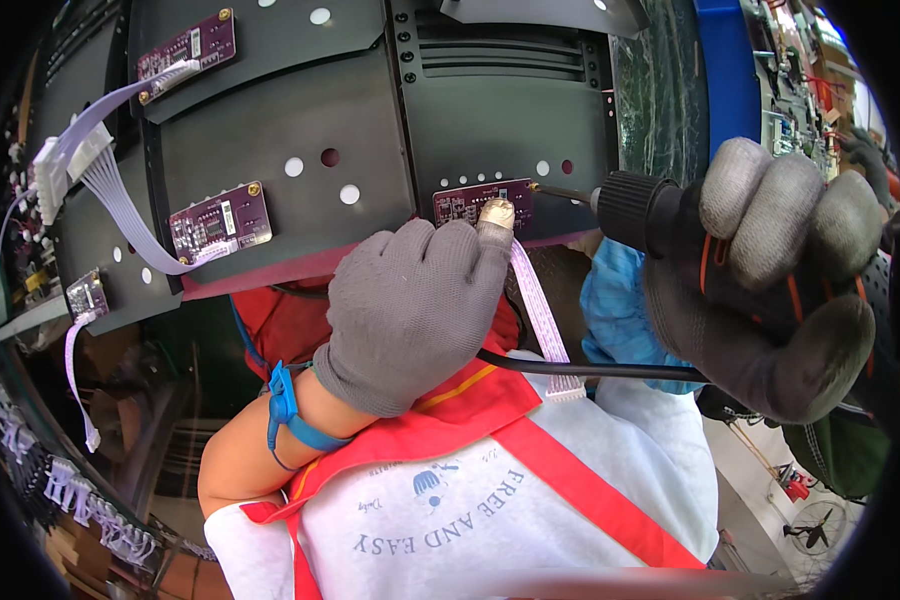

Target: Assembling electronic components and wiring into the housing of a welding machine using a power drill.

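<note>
My left hand (415,305), in a grey knitted glove, is closed with its fingers curled. Its thumb, tipped with a tan covering, presses on a purple circuit board (460,205) at the near edge of a dark metal panel (500,120). A white-and-purple ribbon cable (538,300) runs from beside the thumb toward me, ending in a white connector. My right hand (770,270), also gloved, is wrapped round a black electric screwdriver (633,212). The thin bit points left, its tip at the board's upper right corner. A screw under the tip is too small to make out.
More purple boards (220,225) sit on neighbouring dark panels (270,130) to the left, with ribbon cables (130,205) attached. A black cord (590,370) crosses in front of me. Bundled white connectors (80,500) hang at lower left. A blue bin edge (730,70) stands at right.
</note>
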A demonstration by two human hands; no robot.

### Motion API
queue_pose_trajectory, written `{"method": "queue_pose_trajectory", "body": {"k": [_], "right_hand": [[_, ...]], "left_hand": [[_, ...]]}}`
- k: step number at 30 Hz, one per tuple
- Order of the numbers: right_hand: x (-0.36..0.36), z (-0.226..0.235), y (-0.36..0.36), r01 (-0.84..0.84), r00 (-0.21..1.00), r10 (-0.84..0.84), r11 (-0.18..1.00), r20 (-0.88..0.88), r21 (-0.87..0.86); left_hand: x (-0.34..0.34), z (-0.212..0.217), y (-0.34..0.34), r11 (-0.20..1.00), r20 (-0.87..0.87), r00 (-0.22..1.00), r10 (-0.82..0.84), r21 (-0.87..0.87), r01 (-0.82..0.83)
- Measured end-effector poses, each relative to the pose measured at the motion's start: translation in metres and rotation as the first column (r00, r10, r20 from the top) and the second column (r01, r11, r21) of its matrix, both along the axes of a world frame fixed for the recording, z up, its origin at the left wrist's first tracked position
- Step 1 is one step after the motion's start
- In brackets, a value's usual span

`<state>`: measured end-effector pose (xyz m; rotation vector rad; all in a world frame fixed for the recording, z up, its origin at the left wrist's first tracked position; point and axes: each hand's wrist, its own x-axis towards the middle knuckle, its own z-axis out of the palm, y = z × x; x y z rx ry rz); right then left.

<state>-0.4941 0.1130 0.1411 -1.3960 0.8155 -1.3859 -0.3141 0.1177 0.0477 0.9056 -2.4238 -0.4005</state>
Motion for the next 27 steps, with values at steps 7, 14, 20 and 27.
{"method": "queue_pose_trajectory", "body": {"k": [7, 14, 20, 27], "right_hand": [[0.001, -0.013, -0.003, 0.004, 1.000, -0.004, 1.000, 0.005, -0.025], [0.000, -0.030, 0.002, 0.065, 0.992, -0.081, 0.986, -0.096, -0.156], [0.006, -0.040, 0.009, 0.259, 0.940, -0.324, 0.882, -0.106, -0.393], [-0.009, -0.019, -0.002, -0.050, 0.969, 0.015, 0.989, -0.246, -0.137]], "left_hand": [[0.002, -0.004, 0.001, 1.000, 0.007, 1.000, 0.005, -0.011, -0.005], [0.001, -0.012, 0.004, 1.000, -0.027, 0.999, 0.021, -0.001, -0.021], [0.001, -0.017, 0.004, 0.999, 0.029, 0.999, 0.017, -0.037, -0.016], [0.001, -0.012, 0.003, 1.000, 0.052, 0.999, 0.000, -0.014, 0.001]]}}
